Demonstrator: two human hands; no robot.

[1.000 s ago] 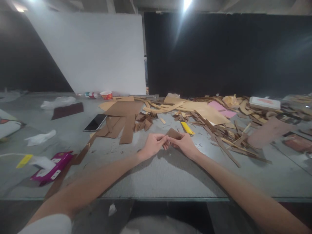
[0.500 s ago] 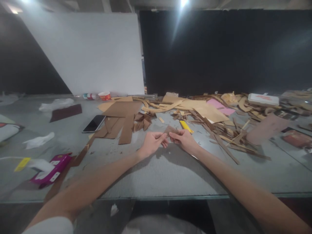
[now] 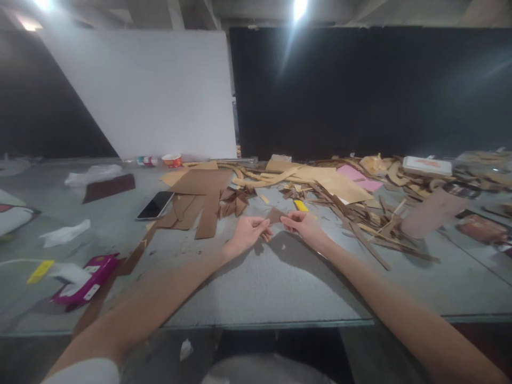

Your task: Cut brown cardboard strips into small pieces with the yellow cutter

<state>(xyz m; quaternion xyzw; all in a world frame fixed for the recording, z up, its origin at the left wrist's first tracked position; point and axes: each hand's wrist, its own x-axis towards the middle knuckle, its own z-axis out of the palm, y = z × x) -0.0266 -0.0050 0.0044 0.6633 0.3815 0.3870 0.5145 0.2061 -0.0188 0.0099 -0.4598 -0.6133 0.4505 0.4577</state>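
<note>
We see both of our bare arms stretched forward over a grey table (image 3: 256,288), the hands meeting near its middle. Between them sits a small brown cardboard piece (image 3: 276,215), just off the tabletop. Our left hand (image 3: 247,234) lies at about seven o'clock from the piece, its fingertips pinching the piece's lower left edge. Our right hand (image 3: 303,226) lies at about four o'clock from it, thumb and forefinger reaching to its right corner; it appears to grip that corner, though the contact is small and blurred. So the piece is held between the two hands, above the fingertips of both and slightly nearer the left.

Directly beyond the right hand, at twelve o'clock, a yellow utility knife (image 3: 300,205) lies on the table, partly hidden by the fingers. At about eleven o'clock from the left hand lie flat brown cardboard sheets (image 3: 202,192) and a little heap of folded brown triangles (image 3: 232,200). Further left, at ten o'clock, a dark phone (image 3: 156,205) rests face up. A wide litter of cardboard strips (image 3: 360,218) spreads at two o'clock from the right hand, with a pink sheet (image 3: 358,177) among it. At eight o'clock, near the table's front left edge, lies a magenta box (image 3: 84,280).
</note>
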